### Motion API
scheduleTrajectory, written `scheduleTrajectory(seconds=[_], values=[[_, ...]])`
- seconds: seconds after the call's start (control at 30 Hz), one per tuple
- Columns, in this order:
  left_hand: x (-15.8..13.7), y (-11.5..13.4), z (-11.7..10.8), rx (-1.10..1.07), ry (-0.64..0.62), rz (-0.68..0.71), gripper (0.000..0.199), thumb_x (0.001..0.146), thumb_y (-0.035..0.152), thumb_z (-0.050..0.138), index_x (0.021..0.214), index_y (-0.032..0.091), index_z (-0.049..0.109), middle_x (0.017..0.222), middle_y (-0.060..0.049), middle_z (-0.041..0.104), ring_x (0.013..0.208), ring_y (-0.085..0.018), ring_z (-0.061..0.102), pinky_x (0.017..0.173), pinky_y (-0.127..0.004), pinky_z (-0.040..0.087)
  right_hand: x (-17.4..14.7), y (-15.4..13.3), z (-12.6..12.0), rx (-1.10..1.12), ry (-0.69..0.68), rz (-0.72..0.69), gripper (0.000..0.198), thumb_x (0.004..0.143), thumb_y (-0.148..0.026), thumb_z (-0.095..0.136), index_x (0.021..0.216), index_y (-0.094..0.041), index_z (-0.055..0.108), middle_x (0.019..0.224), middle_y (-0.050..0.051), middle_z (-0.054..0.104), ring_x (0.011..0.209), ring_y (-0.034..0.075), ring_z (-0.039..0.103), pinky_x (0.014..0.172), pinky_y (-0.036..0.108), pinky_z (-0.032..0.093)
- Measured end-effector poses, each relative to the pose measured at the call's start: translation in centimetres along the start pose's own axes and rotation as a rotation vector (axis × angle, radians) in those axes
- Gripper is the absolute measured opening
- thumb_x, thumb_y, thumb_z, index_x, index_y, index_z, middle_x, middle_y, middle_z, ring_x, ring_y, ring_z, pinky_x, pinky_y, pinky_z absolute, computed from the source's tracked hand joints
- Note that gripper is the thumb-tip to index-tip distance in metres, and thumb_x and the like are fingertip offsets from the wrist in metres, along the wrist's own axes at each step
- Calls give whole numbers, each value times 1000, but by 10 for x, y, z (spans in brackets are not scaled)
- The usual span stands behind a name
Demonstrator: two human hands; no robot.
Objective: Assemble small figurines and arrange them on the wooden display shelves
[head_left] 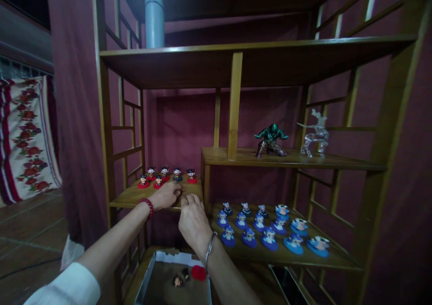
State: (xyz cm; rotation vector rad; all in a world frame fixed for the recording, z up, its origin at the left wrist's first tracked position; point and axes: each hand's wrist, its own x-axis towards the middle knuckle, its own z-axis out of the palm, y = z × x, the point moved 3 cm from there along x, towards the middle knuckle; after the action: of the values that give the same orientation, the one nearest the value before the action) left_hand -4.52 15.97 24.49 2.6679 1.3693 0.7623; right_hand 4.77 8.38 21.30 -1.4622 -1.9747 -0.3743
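Note:
My left hand [166,195], with a red bead bracelet at its wrist, reaches over the left shelf [126,197]. Its fingers are bent and drawn together; whatever they hold is hidden. Just to the right, my right hand [194,216], wearing a silver bangle, is at the shelf's front edge with fingers curled, and the hand blocks the view of anything in them. Small figurines on red bases stand behind my left hand, among them a front one [158,182] close to its knuckles and a back one [191,176]. A figurine on a dark base [177,174] stands between them.
Below my hands, an open box [151,280] holds loose figurine pieces [177,280] and red bases [198,273]. Several blue-based figurines [249,236] fill the lower right shelf. Above stand a green figure [271,139] and a clear deer [316,136]. A pale bottle [154,21] occupies the top shelf.

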Motion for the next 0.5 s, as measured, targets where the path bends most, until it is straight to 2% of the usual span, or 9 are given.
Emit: scheduleTrajectory(seconds=[0.07,0.13,0.33,0.5], values=[[-13,3,-2,1,-16,85,31,76,17,41,98,19,63,110,-6,59,99,-15,53,88,-24,37,1,-1,0,-3,-6,2,35,74,-3,36,101,-7,58,105,15,56,103,22,43,86,32,34],[-21,4,-2,-9,2,104,30,78,19,41,99,19,62,112,-5,58,103,-15,50,92,-24,35,4,-1,-1,-12,-25,-1,35,75,-4,36,102,-8,57,104,15,57,102,21,45,85,31,34],[-30,9,3,52,155,28,29,79,18,37,95,14,61,102,-10,60,96,-16,53,89,-26,37,18,-1,-6,-12,-127,38,34,72,-3,37,100,-6,57,96,14,60,92,19,53,82,27,37],[-33,14,5,129,173,-30,27,80,14,36,91,13,60,93,-12,61,92,-18,54,86,-29,38,40,-1,2,-73,-199,120,35,75,-8,35,104,0,54,106,21,55,97,24,54,81,29,39]])
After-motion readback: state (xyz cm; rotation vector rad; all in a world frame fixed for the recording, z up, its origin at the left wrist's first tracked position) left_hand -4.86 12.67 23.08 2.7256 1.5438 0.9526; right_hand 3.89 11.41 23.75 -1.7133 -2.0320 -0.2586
